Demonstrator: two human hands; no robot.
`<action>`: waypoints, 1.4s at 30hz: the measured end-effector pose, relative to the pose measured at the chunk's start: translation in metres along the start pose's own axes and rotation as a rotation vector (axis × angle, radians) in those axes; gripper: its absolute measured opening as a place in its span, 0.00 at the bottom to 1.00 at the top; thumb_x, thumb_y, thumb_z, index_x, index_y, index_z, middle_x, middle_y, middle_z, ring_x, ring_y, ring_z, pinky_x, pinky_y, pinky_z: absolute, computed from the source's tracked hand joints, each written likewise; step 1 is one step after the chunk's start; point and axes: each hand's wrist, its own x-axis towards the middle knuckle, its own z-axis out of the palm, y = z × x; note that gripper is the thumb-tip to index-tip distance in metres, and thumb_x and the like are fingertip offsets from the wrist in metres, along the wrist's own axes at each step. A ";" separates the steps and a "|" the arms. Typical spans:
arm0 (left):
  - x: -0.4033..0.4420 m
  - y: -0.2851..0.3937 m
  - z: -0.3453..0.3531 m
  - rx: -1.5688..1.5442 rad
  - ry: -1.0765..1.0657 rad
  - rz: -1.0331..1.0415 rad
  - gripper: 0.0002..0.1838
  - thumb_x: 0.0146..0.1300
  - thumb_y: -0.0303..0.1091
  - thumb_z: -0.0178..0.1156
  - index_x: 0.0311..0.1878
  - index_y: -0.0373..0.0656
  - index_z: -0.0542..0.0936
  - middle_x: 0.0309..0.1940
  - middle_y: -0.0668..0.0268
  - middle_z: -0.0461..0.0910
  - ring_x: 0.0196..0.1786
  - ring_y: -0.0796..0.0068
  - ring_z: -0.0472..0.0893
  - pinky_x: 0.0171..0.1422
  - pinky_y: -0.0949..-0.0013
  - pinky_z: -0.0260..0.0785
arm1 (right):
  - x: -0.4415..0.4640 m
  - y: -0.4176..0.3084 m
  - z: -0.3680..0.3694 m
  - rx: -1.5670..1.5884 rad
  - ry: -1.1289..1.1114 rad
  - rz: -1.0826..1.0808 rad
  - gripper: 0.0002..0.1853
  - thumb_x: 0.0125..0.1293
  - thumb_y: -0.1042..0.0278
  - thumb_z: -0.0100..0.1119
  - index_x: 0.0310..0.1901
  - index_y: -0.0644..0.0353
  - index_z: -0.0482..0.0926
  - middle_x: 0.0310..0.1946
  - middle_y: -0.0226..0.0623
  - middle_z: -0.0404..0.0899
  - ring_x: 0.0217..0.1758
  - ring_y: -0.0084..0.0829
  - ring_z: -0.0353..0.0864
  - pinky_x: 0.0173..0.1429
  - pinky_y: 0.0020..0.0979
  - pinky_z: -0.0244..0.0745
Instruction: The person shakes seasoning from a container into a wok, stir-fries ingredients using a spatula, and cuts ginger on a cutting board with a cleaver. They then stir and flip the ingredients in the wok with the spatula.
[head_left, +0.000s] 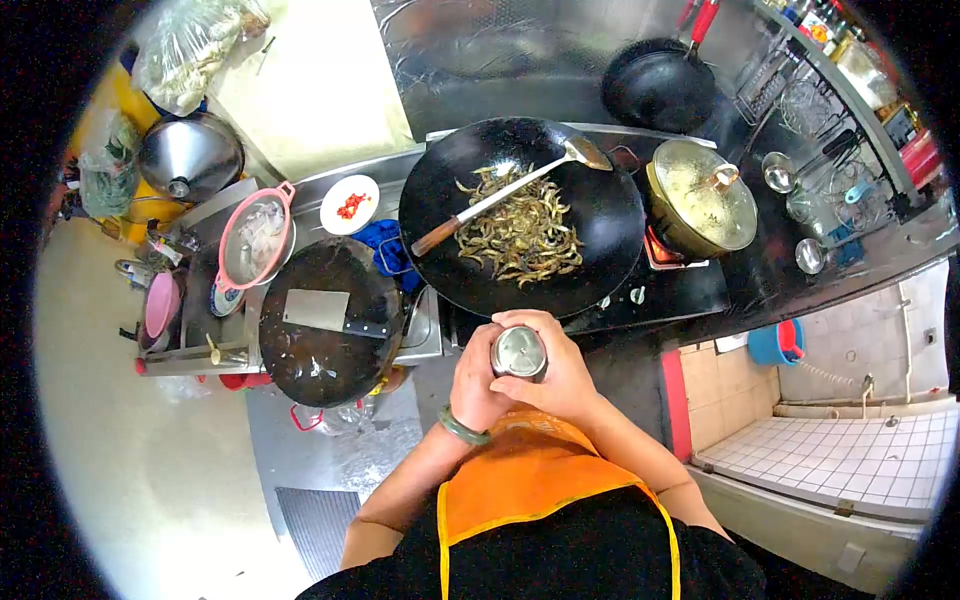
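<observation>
- Desk (pixel 428 318) of metal, spanning the scene from left to right and carrying the cookware.
- Wok (pixel 610 230), black and wide, just beyond the hands, holding small, curled brownish pieces of food (pixel 525 235).
- Chopping board (pixel 285 355), round and dark, left of the wok, with pale scraps on its near part.
- Pot (pixel 668 218) under a glass lid, right of the wok; an orange-red glow shows beneath its near left side.
- Frying pan (pixel 655 88), black, at the far right, its red handle pointing away.
- Turner (pixel 510 192), lying across the wok, wooden end near left, metal head far right.
- Colander (pixel 224 245), pink, on the left beyond the board, with pale, translucent pieces inside.
- Cleaver (pixel 317 309), flat on the board, blade to the left, dark handle to the right.
- Left hand (pixel 474 375), a green bracelet (pixel 463 427) at its wrist, and right hand (pixel 558 370): each grip is closed around the container from its own side.
- Plate (pixel 335 212), white, far left of the wok, holding chopped red pieces.
- Container (pixel 519 353), round and metallic-looking, held between both hands near the wok's near rim; its round end faces up towards the view and its long axis looks roughly upright.
</observation>
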 end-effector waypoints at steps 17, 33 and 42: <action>-0.037 -0.029 -0.026 -0.476 -0.631 0.090 0.40 0.33 0.32 0.78 0.57 0.45 0.75 0.52 0.63 0.78 0.58 0.64 0.77 0.63 0.62 0.69 | -0.016 -0.026 0.005 0.257 -0.323 -0.115 0.25 0.43 0.59 0.74 0.45 0.53 0.79 0.57 0.37 0.80 0.64 0.43 0.72 0.68 0.43 0.64; -0.047 0.012 -0.033 -0.373 -0.312 -0.113 0.42 0.41 0.32 0.76 0.63 0.39 0.69 0.55 0.55 0.77 0.60 0.58 0.77 0.64 0.60 0.68 | -0.032 -0.026 0.010 -0.011 -0.008 -0.145 0.30 0.46 0.60 0.74 0.52 0.54 0.74 0.58 0.37 0.78 0.60 0.40 0.74 0.66 0.42 0.62; -0.050 0.007 -0.034 -0.311 -0.382 0.032 0.40 0.40 0.36 0.78 0.60 0.43 0.72 0.53 0.56 0.79 0.58 0.55 0.79 0.62 0.60 0.70 | -0.031 -0.031 0.011 0.044 -0.144 -0.154 0.28 0.48 0.54 0.75 0.50 0.54 0.76 0.60 0.37 0.77 0.63 0.44 0.71 0.67 0.44 0.62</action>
